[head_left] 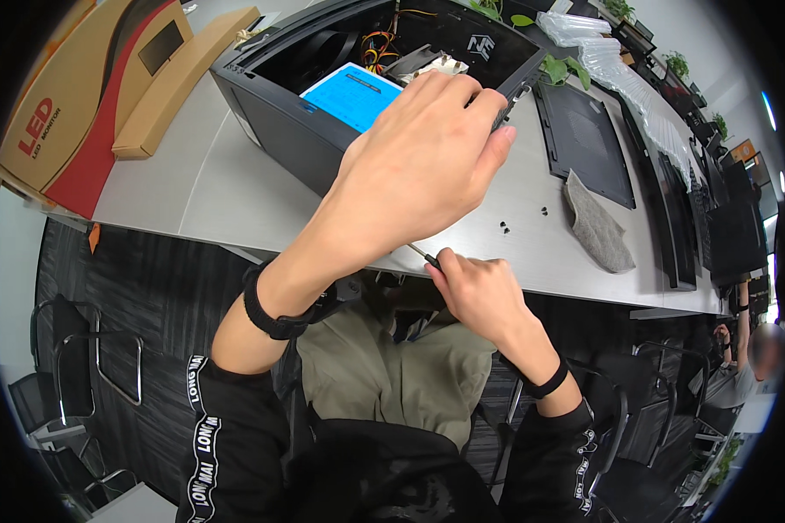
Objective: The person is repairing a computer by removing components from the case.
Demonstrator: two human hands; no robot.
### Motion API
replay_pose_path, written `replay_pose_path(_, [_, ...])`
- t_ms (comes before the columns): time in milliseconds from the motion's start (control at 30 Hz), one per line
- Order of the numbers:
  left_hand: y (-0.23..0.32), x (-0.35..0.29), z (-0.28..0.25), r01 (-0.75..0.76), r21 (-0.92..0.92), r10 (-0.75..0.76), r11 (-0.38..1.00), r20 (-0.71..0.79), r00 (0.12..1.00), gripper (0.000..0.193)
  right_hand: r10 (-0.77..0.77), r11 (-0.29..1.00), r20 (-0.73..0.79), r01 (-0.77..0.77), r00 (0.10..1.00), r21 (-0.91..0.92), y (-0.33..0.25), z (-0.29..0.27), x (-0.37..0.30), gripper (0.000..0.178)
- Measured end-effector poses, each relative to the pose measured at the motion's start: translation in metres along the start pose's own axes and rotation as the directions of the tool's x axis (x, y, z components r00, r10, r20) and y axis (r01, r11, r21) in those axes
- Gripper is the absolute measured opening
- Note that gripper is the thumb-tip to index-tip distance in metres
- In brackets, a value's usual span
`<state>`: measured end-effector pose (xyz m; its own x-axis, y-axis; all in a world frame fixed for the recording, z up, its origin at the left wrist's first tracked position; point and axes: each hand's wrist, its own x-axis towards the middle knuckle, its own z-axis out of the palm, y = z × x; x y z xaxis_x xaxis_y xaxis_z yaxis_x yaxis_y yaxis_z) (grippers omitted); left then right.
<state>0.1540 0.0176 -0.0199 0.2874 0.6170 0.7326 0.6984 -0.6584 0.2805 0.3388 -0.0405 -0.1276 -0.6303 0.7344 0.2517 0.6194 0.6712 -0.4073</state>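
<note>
An open dark grey computer case (pixel 275 144) lies on the table with its inside facing up. A bright blue label (pixel 349 94) covers a part inside it, beside yellow, red and black cables (pixel 377 50). Across the near right side of the case reaches my left hand (pixel 419 161), its fingers curled over the edge and its thumb outside; the fingertips are partly hidden. Lower down, at the table's front edge, my right hand (pixel 482 292) is closed round the dark handle of a screwdriver (pixel 419 252). Its shaft points up and left, and the tip disappears behind my left wrist.
Several small black screws (pixel 504 227) lie near a grey cloth (pixel 597 225). A dark panel (pixel 589 144) rests right of the case, with bubble wrap (pixel 606 70) and a monitor (pixel 667 205) beyond. Cardboard boxes (pixel 161 113) stand left. Another person (pixel 750 375) is far right.
</note>
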Motion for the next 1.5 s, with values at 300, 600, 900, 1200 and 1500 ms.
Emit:
replay_pose_path(300, [-0.003, -0.002, 0.001, 0.002, 0.023, -0.002, 1.0, -0.003, 1.0, 0.031, 0.316, 0.778, 0.119, -0.328, 0.941, 0.536, -0.024, 0.002, 0.004, 0.02])
replay_pose_path(600, [-0.002, -0.002, 0.001, 0.002, 0.024, -0.001, 1.0, -0.032, 1.0, 0.031, -0.148, 0.971, -0.357, 0.067, 0.923, -0.228, -0.018, 0.021, 0.002, 0.021])
replay_pose_path(900, [-0.005, 0.0, -0.005, -0.012, -0.129, 0.003, 0.992, -0.071, 0.997, 0.024, 0.334, 0.79, -0.216, -0.148, 0.917, 0.595, -0.026, 0.01, 0.005, 0.029])
replay_pose_path(1200, [0.041, -0.096, -0.03, -0.351, 0.206, 0.345, 0.914, 0.063, 0.936, 0.038, 0.355, 0.741, -0.204, -0.141, 0.912, 0.656, -0.02, 0.021, -0.003, 0.022])
replay_pose_path(1500, [0.035, -0.124, 0.008, -0.317, 0.203, 0.238, 0.926, 0.337, 0.911, 0.024, 0.35, 0.809, -0.373, -0.077, 0.859, 0.583, -0.025, 0.025, -0.002, 0.036])
